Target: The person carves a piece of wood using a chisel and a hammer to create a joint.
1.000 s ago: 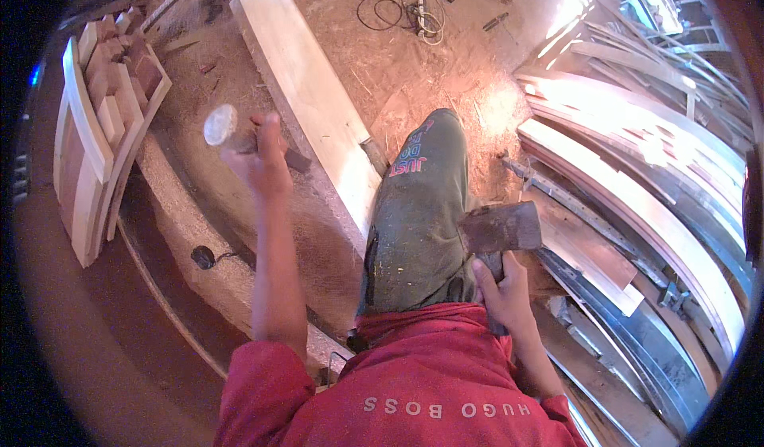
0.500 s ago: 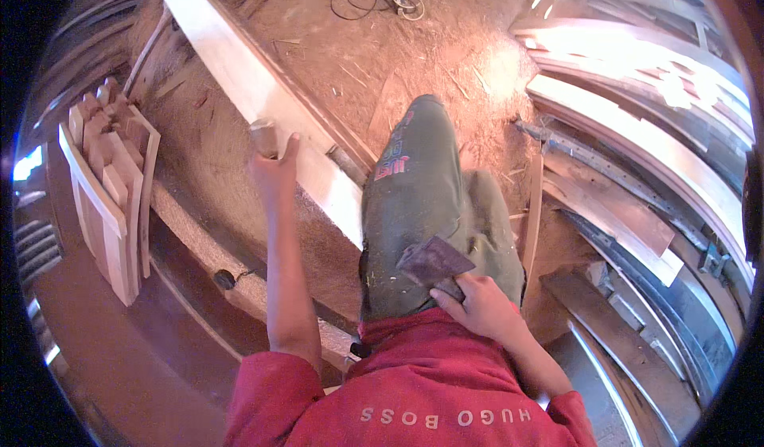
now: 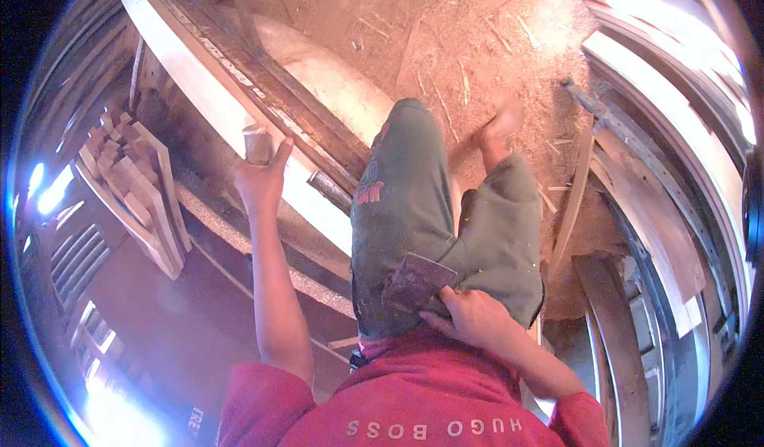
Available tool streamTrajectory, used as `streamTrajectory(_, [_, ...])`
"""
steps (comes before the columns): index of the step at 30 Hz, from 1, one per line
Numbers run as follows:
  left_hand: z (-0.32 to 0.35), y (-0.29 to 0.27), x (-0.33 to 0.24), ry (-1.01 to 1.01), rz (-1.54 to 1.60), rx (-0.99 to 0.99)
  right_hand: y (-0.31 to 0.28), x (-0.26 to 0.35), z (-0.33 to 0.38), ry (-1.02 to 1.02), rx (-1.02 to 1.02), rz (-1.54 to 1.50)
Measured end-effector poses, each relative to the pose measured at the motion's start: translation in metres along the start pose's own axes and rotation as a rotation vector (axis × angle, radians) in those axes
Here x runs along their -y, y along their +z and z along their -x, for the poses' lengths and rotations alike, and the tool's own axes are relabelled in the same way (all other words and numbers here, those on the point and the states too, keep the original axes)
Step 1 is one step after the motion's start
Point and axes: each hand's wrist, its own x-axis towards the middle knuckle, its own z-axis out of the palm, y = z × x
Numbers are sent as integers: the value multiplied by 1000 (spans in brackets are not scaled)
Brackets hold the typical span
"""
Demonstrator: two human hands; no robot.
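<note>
My left hand (image 3: 261,183) is closed around a small tan block (image 3: 256,141), its thumb raised along one side. It is over the edge of a long pale board (image 3: 191,69), which runs from the far left toward my knee; whether the block touches the board I cannot tell. Against my lap, my right hand (image 3: 476,318) grips a dark brown, square-cornered piece (image 3: 419,278) that looks like worn folded sandpaper. Its fingers partly hide the near corner of that piece.
A bundle of short wooden pieces (image 3: 131,176) stands at the left. Dark timber (image 3: 278,117) lies beside the pale board. Long boards (image 3: 660,105) and a metal bar (image 3: 637,137) fill the right side. Shavings and sawdust (image 3: 469,49) cover the ground beyond my knees.
The view has shifted, and more of my bare foot shows at the right. My left hand remains by the pale board with the block. The brown piece stays in my right hand, turned slightly.
</note>
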Motion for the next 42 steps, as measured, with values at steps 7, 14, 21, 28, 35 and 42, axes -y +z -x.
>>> streamTrajectory(7, [-10, 10, 11, -34, 64, -28, -17, -17, -17, -88, 98, -150])
streamTrajectory(14, [-4, 8, 10, 27, 187, 5, -15, -15, -13, -75, 166, -87])
streamTrajectory(21, [1, 3, 29, 134, 179, 5, 1, 6, -2, 16, 32, 45])
streamTrajectory(28, [10, -38, 63, 50, 757, 8, 56, 16, 18, 2, -237, 106])
streamTrajectory(35, [62, -81, 33, 620, 1448, -125, 75, 33, 36, 81, -349, -6])
streamTrajectory(42, [44, -32, 35, 709, 1555, -48, 98, 60, 50, 110, -499, -180])
